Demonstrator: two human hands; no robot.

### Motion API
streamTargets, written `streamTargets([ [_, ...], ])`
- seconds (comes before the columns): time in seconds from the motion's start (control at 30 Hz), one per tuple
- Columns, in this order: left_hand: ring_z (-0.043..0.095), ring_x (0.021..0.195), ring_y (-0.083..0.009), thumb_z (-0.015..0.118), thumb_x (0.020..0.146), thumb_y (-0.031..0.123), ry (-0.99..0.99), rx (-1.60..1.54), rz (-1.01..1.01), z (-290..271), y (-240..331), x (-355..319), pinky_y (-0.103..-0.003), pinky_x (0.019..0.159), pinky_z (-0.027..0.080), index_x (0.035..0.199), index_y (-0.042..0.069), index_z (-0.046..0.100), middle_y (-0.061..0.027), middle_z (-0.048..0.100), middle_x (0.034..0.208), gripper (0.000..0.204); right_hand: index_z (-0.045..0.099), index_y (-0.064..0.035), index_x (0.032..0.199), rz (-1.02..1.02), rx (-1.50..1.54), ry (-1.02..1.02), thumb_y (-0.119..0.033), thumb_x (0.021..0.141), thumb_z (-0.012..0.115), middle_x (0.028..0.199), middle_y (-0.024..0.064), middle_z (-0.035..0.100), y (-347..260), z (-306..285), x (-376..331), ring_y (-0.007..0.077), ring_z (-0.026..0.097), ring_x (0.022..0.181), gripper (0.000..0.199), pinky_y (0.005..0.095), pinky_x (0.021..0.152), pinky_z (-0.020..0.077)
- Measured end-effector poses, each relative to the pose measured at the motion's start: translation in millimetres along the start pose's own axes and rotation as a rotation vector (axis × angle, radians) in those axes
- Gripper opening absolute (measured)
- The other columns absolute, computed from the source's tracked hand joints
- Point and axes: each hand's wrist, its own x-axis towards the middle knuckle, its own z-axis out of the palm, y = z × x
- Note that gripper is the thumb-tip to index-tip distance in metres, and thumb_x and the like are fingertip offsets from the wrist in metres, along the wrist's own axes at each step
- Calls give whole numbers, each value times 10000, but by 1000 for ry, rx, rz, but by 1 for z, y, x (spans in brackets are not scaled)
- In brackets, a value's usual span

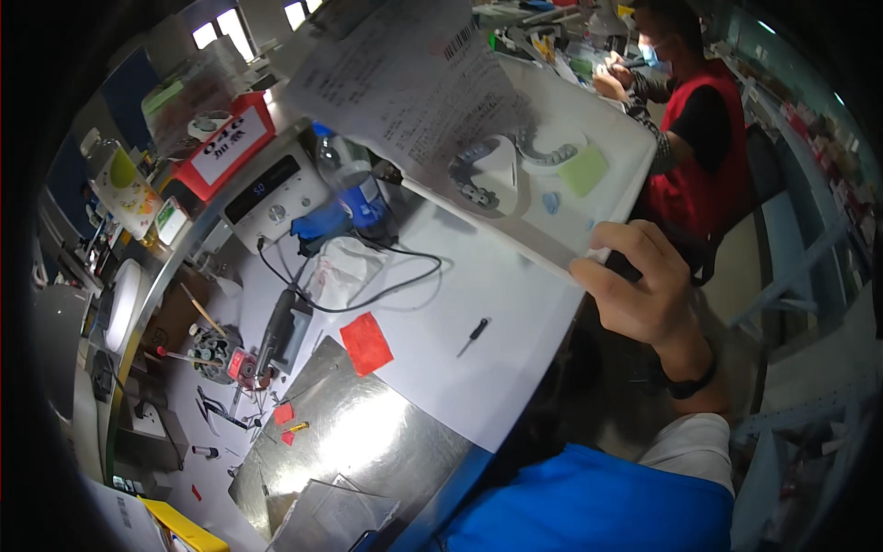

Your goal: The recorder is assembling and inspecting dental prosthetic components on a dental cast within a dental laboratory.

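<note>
Head view: pinching a white tray [543, 236] by its near corner, between thumb and fingers of the right hand [648, 281].
Seen at the worktop's [460, 285] far right, bearing grey dental arch models [465, 175], a green note [582, 172] and a printed sheet [405, 101]. Probably mid-positioning; likely calls next for a level, steady hold to avoid sliding the models. Cannot tell the left hand's grip, out of view.

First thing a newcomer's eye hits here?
Likely the white tray, upper right of centre, holding grey dental models, its near corner gripped by the right hand. Next, a co-worker in a red vest at upper right, then the shiny metal plate, lower left of centre.
</note>
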Motion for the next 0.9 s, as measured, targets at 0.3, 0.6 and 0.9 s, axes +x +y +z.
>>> streamTargets([
  [0.3, 615, 1134, -342, 774, 919, 464, -375, 1018, 993, -89, -31, 74, -447, 848, 578, 1467, 101, 398, -154, 488, 1393, 757, 720, -189, 981, 20, -22, -21, -58, 692, 748, 1007, 50, 636, -12, -6, -24, 198, 600, 733, 318, 310, 612, 492],
  [0.6, 621, 1083, -338, 836, 900, 322, -184, 497, 441, -61, -8, 12, -434, 821, 577, 1517, -81, 345, -223, 552, 1313, 885, 747, -127, 969, 0, 39, -19, 28, 650, 738, 993, 86, 632, -1, -13, 13, 245, 610, 755, 355, 349, 637, 512],
  [0.9, 623, 1083, -359, 874, 857, 172, -225, 440, 288, -60, 1, -29, -441, 878, 565, 1475, -42, 327, -234, 533, 1306, 853, 719, -128, 1082, 17, 175, 56, -124, 737, 860, 928, 53, 641, 69, 89, 192, 253, 685, 764, 373, 380, 680, 538],
])
